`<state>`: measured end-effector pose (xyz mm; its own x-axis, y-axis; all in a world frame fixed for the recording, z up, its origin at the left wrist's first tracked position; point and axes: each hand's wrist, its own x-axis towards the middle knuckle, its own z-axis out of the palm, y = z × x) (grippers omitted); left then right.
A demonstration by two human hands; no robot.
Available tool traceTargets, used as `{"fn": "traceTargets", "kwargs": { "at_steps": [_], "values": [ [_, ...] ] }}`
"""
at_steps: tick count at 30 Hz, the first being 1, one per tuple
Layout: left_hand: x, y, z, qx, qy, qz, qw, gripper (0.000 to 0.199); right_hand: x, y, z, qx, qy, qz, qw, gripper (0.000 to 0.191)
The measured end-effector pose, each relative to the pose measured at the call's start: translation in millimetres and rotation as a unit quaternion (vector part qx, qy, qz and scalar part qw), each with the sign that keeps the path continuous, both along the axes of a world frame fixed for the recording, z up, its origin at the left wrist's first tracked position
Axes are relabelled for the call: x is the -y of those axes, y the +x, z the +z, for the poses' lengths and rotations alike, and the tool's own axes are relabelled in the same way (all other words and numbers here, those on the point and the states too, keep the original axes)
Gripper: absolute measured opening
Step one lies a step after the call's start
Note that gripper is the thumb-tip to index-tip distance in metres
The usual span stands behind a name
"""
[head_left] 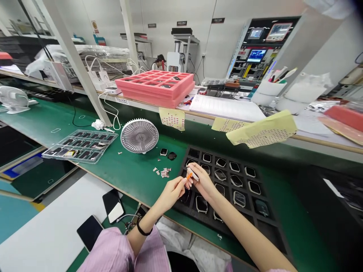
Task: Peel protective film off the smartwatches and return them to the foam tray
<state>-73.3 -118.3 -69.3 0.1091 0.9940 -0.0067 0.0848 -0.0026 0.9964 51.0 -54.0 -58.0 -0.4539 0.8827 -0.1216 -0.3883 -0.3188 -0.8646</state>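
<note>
A pink sleeve (109,251) and a black wristband (139,226) lie nearest, on the left arm. To their left, two phones (90,231) rest by a white board (56,223). The left hand (173,190) pinches a small orange piece (189,176) between thumb and fingers. The right hand (202,179) has its fingers closed around a pale piece (194,176), partly hidden by them; the orange piece is right at it, though whether they touch I cannot tell. Both pieces are held above the left part of a black tray (272,230), whose cells hold square watches (202,204), with some cells at the near right bare.

Left of the tray, small scraps (165,173) are scattered on the green bench (136,185). Just beyond them sit a pale-rimmed watch (163,152) and a dark one (171,155), to the right of a round fan (139,136). Farther left is a clear tray (82,160) of dark parts, then a white fan (13,99).

On the far shelf (204,115) stand pink trays (147,94), a ruled sheet (227,107) and a pen cup (268,90); yellow sheets (263,130) hang from its edge. Behind, a person (159,63) is at the left and a lit screen (256,56) at the right.
</note>
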Motion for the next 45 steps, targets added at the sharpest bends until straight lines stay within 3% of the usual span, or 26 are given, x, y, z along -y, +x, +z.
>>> {"fn": "traceTargets", "kwargs": {
  "at_steps": [8, 11, 14, 20, 28, 33, 39, 45],
  "values": [
    [1, -4, 3.8, 0.029, -0.054, -0.016, 0.998, 0.044, 1, 0, 2.6, 0.003, 0.023, 0.012, 1.0, 0.031],
    [1, -5, 9.0, 0.071, -0.084, -0.037, 0.993, 0.045, 1, -1, 1.8, -0.042, -0.019, 0.059, 0.997, 0.033],
    [3, -3, 10.4, 0.097, -0.067, -0.034, 0.992, 0.045, 2, -3, 2.7, -0.098, -0.079, 0.101, 0.987, 0.036],
    [4, 1, 5.1, 0.116, -0.039, -0.02, 0.992, 0.044, 5, -4, 5.3, -0.112, -0.088, 0.067, 0.988, 0.04],
    [-6, -4, 8.0, 0.119, -0.053, 0.069, 0.989, 0.048, 9, -7, 1.6, -0.016, -0.007, 0.032, 0.999, 0.025],
    [-8, -5, 6.6, 0.101, -0.042, 0.068, 0.992, 0.049, 9, -5, -1.7, 0.071, 0.061, 0.012, 0.996, 0.028],
    [-9, -15, -0.1, 0.07, -0.05, 0.073, 0.994, 0.05, 2, -4, -12.1, 0.096, 0.099, 0.008, 0.99, 0.03],
    [-7, -51, -2.5, 0.029, -0.061, 0.151, 0.986, 0.044, -23, 19, -16.3, 0.18, 0.166, -0.117, 0.962, 0.025]
  ]
}}
